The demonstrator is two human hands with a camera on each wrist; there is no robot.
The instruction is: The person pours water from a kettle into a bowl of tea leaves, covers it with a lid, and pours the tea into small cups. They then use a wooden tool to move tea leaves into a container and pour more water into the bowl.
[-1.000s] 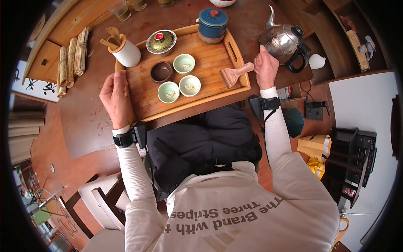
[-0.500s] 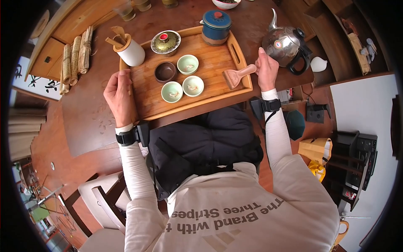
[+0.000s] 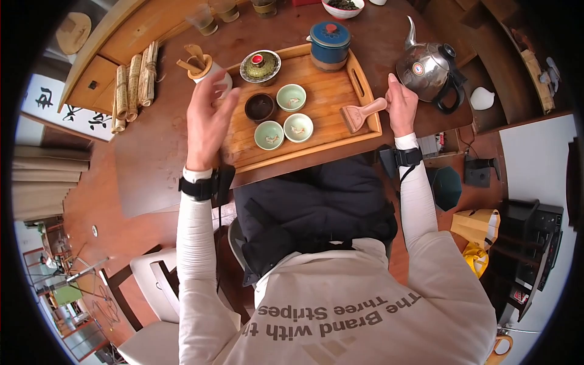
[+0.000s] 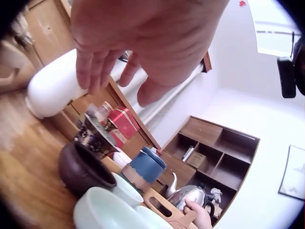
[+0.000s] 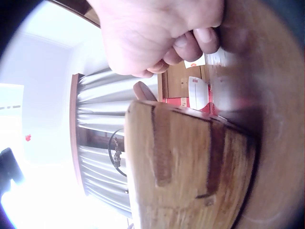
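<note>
My left hand [image 3: 210, 118], its fingers spread and relaxed, is raised over the left side of the wooden tray [image 3: 340, 131] and partly covers a white tool holder [image 3: 220, 79]. Nothing shows in its grasp. Loosely curled, my right hand [image 3: 401, 108] rests beside the tray's right edge, near the handle tip of a flat brush [image 3: 359, 115]. That brush lies across the tray's right rim. On the tray stand a dark brown cup [image 3: 260, 108], pale green cups [image 3: 269, 135], a lidded bowl [image 3: 260, 68] and a blue teapot [image 3: 330, 45].
A steel kettle [image 3: 426, 70] stands right of the tray, beyond my right hand. Tied bamboo scrolls [image 3: 135, 88] lie to the left. Along the back are glasses [image 3: 226, 9] and a white bowl [image 3: 344, 7] of dark leaves. The table's front edge runs just before my lap.
My left hand has left the tray's left edge and moved up and inward, its fingers opening out. The right hand stays beside the brush. The head view has turned slightly.
</note>
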